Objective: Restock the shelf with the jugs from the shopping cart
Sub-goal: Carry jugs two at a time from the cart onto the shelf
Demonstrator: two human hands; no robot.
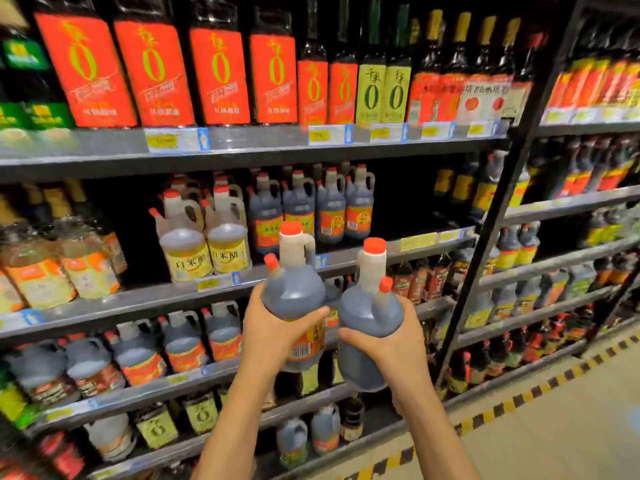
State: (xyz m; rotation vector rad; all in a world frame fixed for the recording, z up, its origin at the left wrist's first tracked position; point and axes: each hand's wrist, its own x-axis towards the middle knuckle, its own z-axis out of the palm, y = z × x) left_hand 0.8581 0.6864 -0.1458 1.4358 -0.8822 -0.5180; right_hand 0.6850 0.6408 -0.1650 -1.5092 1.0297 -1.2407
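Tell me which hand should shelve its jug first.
Right, probably. The right hand holds the right jug nearest the open gap on the shelf, beside the row of matching dark jugs. The left hand holds the left jug in front of that filled row.

Floor (571, 427): pale, at your lower right, edged by a yellow-and-black stripe (519, 398).
Furniture: a black post (502, 209) bounds the neighbouring rack (571, 202) on your right.

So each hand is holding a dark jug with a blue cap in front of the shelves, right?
No: the head view shows red caps, not blue. The left hand holds one dark jug, the right hand the other jug, in front of the shelves.
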